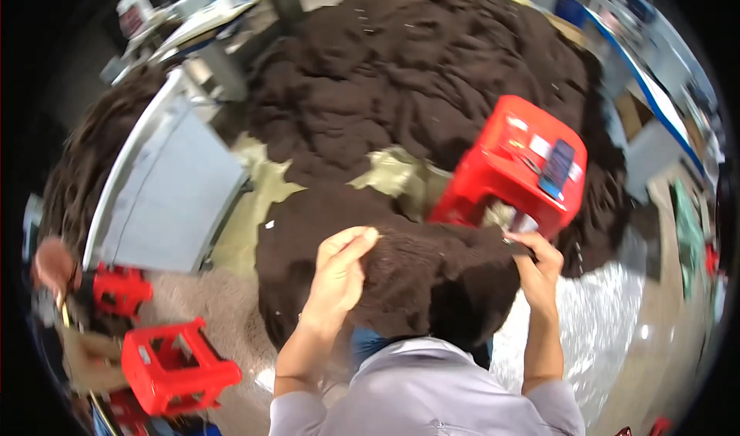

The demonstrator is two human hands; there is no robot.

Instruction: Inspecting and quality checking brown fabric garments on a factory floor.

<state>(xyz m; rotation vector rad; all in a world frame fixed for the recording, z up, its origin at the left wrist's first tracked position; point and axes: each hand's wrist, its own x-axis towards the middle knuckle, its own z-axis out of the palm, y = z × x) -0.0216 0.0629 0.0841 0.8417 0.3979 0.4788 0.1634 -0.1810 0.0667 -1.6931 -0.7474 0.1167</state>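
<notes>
Dark brown fabric (408, 274) with a fuzzy, knit-like surface lies across my lap and stretches between my hands. My left hand (338, 274) is closed, its thumb and forefinger pinching the fabric's upper edge. Over on the right, my right hand (542, 265) pinches the other end of that edge. A small shiny thing shows at its fingertips, too small to name. Just beyond it stands a red plastic stool (493, 151), with a dark phone (557, 168) and small pale scraps on its seat.
A large heap of brown fabric (401, 74) fills the floor ahead. At the left stand a grey panel-sided unit (166, 189) and another red stool (177, 367). Clear plastic sheeting (597, 320) covers floor at the right. Worktables (647, 82) line the far right.
</notes>
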